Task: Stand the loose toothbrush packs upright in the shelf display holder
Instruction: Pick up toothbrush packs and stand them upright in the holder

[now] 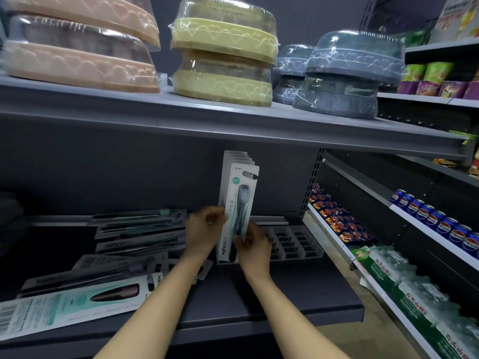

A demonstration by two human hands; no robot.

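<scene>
Both hands, left hand (204, 226) and right hand (252, 242), pinch the upright toothbrush pack (237, 203).

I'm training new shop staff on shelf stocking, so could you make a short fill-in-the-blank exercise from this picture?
1. Both hands hold the front toothbrush pack, which stands ____ in the clear display holder.
2. The loose packs lie flat on the shelf to the ____ of the holder.
3. The left hand and right hand grip the pack's ____ half.

Missing words: upright; left; lower
</scene>
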